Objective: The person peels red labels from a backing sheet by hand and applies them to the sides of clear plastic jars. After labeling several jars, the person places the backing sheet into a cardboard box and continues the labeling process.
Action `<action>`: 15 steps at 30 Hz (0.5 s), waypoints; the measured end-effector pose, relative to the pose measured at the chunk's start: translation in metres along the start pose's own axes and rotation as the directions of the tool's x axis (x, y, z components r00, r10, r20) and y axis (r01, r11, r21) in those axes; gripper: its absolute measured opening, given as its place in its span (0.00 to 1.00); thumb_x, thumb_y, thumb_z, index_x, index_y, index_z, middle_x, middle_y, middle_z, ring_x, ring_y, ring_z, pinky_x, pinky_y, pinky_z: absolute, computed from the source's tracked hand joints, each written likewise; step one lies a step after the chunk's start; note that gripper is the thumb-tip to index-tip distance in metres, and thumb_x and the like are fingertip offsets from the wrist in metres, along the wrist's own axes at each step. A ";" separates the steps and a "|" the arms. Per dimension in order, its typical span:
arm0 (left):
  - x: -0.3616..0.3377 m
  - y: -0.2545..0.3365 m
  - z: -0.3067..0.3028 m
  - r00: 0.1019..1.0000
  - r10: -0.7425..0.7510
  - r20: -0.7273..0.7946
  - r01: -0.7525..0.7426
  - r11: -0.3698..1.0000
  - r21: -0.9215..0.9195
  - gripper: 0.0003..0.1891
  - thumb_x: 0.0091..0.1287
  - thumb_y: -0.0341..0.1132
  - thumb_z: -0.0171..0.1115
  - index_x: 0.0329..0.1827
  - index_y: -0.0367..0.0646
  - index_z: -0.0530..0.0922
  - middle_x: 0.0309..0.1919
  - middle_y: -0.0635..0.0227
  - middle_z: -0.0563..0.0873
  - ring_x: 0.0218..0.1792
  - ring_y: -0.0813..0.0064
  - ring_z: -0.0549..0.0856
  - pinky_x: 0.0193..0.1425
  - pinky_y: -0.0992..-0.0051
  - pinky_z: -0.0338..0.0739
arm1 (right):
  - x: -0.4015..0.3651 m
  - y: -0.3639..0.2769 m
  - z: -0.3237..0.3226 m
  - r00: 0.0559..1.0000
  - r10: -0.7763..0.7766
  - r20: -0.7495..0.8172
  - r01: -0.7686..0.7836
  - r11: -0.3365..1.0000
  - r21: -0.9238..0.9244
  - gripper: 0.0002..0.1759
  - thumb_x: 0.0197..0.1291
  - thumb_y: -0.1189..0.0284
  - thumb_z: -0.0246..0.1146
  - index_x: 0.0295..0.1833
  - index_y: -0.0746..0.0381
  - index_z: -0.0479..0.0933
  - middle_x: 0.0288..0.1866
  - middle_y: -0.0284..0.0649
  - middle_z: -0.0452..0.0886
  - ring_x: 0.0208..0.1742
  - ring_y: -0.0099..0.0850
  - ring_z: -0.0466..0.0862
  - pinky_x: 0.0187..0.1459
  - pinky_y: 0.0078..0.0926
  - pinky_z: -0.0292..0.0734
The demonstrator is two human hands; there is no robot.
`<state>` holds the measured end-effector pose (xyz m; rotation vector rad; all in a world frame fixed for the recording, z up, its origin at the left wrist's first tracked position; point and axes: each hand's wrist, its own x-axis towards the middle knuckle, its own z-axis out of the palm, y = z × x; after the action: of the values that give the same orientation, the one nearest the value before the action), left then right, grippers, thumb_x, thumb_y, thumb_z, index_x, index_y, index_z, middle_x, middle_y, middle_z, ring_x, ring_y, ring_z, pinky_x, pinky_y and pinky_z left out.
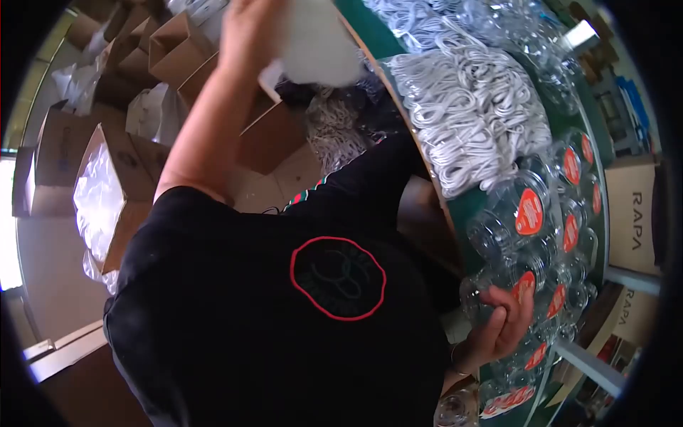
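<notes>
My left arm reaches up to the top edge, where my left hand (255, 14) is smeared by motion and its fingers are partly cut off. Right beside it is a whitish, blurred thing (320, 46) with rounded lower corners, which appears held by that hand. At the lower right, my right hand (504, 326) has its fingers curled in toward the thumb; I cannot tell what, if anything, is between them. Around this hand stand clear plastic jars (491, 228) with orange labels, and the curled fingers overlap one of them.
Bundles of white cord (469, 114) lie in a large pile on the green tabletop (455, 213). More clear plastic pieces (512, 28) are heaped at the far end. Cardboard boxes (60, 153) and an open box with a white plastic liner (99, 199) stand at left.
</notes>
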<state>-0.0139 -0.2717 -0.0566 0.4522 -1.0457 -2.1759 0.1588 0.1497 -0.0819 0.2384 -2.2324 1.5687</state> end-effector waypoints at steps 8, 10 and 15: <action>0.053 0.032 -0.130 0.934 0.315 -0.169 -0.259 0.923 0.284 0.22 0.61 0.23 0.58 0.60 0.32 0.71 0.47 0.48 0.81 0.44 0.59 0.84 0.48 0.66 0.82 | 0.017 0.001 0.002 0.999 -0.053 -0.002 0.052 0.996 -0.077 0.20 0.59 0.82 0.52 0.58 0.72 0.73 0.36 0.44 0.84 0.34 0.33 0.80 0.50 0.27 0.76; 0.040 0.016 -0.104 0.965 0.254 -0.070 -0.234 0.948 0.215 0.21 0.61 0.23 0.58 0.59 0.33 0.71 0.47 0.48 0.81 0.45 0.59 0.84 0.49 0.66 0.82 | 0.010 -0.001 -0.008 0.996 -0.033 -0.078 0.020 0.987 -0.158 0.19 0.59 0.82 0.52 0.56 0.72 0.74 0.36 0.44 0.84 0.34 0.33 0.81 0.49 0.27 0.76; 0.009 -0.028 -0.029 0.997 0.064 0.053 -0.083 0.849 0.522 0.19 0.63 0.29 0.60 0.57 0.34 0.73 0.37 0.56 0.83 0.32 0.70 0.83 0.35 0.75 0.80 | 0.020 0.018 -0.002 1.000 0.003 -0.023 -0.009 0.960 -0.281 0.14 0.59 0.83 0.55 0.50 0.71 0.78 0.33 0.43 0.84 0.34 0.31 0.81 0.44 0.24 0.77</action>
<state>-0.0159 -0.2815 -0.0968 0.6071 -1.6575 -1.8125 0.1347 0.1598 -0.0885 0.1315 -2.4049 1.2285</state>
